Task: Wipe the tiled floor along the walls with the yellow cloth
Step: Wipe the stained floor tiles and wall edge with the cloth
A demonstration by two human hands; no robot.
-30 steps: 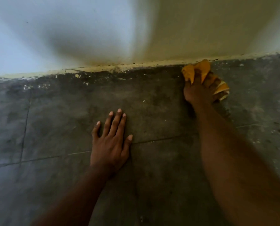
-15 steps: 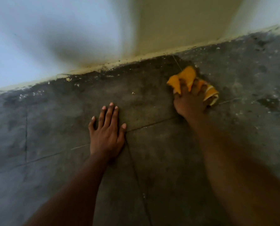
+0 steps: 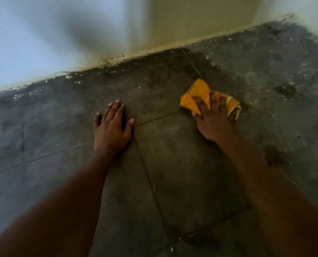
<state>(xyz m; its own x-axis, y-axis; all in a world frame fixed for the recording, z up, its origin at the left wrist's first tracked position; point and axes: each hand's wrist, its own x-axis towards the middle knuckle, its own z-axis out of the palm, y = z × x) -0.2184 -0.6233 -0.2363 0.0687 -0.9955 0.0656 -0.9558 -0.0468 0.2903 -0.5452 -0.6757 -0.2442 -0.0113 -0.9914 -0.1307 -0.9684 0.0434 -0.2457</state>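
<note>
Dim light throughout. The pale painted wall (image 3: 43, 43) glows bluish at its left, yellowish in the middle, with a soft dark shadow between. The dark grey tiled floor (image 3: 182, 173) is murky. Motion blur softens everything, and the edges bow from the wide-angle lens.

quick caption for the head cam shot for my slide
Right hand presses the yellow cloth onto the dark tiled floor near the wall, left hand braced flat.

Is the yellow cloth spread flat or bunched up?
Bunched: the yellow cloth shows folds and raised edges under the right hand.
</note>
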